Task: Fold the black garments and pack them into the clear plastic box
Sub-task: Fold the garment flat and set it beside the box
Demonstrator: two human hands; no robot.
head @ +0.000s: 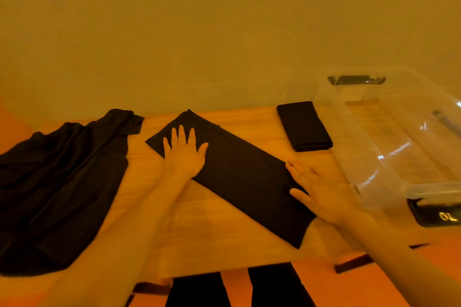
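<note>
- head view: a wooden table [219,252] stands against a plain wall [224,32], all under a strong orange light.
- a long folded black garment [239,172] lies flat and diagonal across the middle of the table, its far end to the left, its near end to the right.
- the left hand [184,154] lies palm down on the far end of that strip, fingers straight and spread apart, pressing the cloth flat.
- the right hand [321,194] rests flat at the strip's right edge near its near end, fingers straight and slightly apart, fingertips on the cloth, thumb along the fabric; it grips nothing.
- a small folded black bundle [304,126] sits on the table further back and to the right, apart from the strip and just beside the clear plastic box [374,132].
- the box stands open at the right end of the table, with a dark latch [356,80] at its far end and another dark latch [439,214] at its near end; no garment can be made out inside it.
- a loose pile of unfolded black garments [59,182] lies spread at the left end of the table, apart from the strip.
- the person's dark-clad legs [237,286] show below the near table edge.
</note>
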